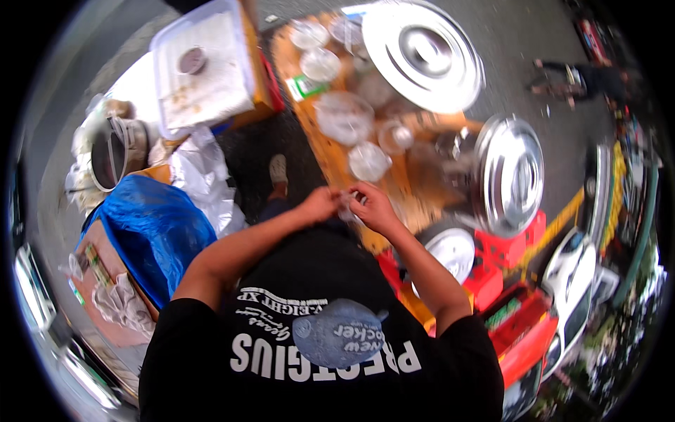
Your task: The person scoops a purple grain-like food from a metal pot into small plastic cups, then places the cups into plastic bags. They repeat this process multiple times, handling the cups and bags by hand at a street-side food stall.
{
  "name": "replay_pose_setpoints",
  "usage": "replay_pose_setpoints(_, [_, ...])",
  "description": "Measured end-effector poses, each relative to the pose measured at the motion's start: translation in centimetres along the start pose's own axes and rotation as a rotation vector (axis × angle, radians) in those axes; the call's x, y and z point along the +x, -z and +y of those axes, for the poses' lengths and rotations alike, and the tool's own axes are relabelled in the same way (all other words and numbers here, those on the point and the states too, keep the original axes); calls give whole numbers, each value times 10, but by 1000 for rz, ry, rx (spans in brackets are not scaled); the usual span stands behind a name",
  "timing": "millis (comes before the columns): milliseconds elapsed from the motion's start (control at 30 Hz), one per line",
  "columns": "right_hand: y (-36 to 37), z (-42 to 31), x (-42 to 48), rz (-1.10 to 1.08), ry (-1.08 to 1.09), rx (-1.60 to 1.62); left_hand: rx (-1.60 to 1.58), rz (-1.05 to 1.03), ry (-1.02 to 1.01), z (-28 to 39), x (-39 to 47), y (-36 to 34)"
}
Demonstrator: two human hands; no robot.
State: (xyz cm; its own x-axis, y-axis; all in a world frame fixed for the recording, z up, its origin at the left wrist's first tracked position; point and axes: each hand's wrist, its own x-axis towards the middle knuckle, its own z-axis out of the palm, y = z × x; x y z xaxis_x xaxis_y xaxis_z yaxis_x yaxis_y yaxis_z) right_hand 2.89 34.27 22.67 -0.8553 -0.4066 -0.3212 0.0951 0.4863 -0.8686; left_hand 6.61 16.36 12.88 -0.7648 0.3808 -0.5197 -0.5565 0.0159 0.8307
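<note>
Both of my hands meet before my body at the near edge of a wooden table (311, 124). Between them is a small clear plastic bag (346, 204), blurred. My left hand (322, 203) pinches one side of it with the fingertips, and my right hand (374, 207) grips the other side with bent fingers. Just beyond them lies a filled clear plastic bag or cup (369, 161). Behind that stand a clear cup (395, 136) and a larger clear plastic container (344, 118). Farther back are round clear containers (320, 64) beside a green and white packet (306, 87).
Large pots with metal lids (424, 53) (510, 174) stand at the right. A plastic tray (203, 68) holding a small cup is at the upper left. Blue plastic (158, 227) and white bags (203, 179) hang at the left. Red crates (509, 248) stand right; a person (590, 82) is farther off.
</note>
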Motion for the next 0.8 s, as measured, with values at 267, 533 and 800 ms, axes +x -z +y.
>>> replay_pose_setpoints(267, [3, 52, -52, 234, 104, -505, -90, -37, 190, 10, -5, -2])
replay_pose_setpoints(533, [0, 102, -52, 182, -10, -679, 78, -30, -25, 5, -9, -22])
replay_pose_setpoints(800, [40, 63, -88, 861, -139, -587, 163, 38, -108, 37, -22, -43])
